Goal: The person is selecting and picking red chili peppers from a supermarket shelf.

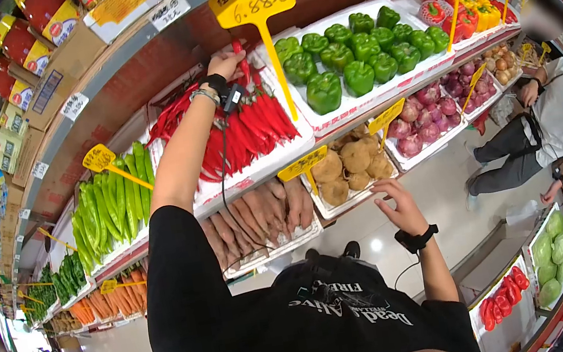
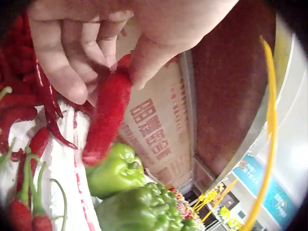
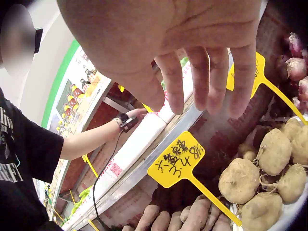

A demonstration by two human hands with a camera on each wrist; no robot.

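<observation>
My left hand reaches over the back of a tray of red chili peppers. Thumb and fingers of the left hand pinch one thick red chili pepper at its upper end, and it hangs down in front of the green bell peppers in the left wrist view. My right hand is held in the air with relaxed fingers and nothing in it, near the tray of brown round tubers. In the right wrist view, the right hand's fingers hang above a yellow price tag.
Yellow price tags on stalks, one tall, rise among the trays. Long green peppers lie left of the chilies, red onions to the right. Long tubers fill a lower tray. Another person stands at the right. A thin cable trails from my left wrist.
</observation>
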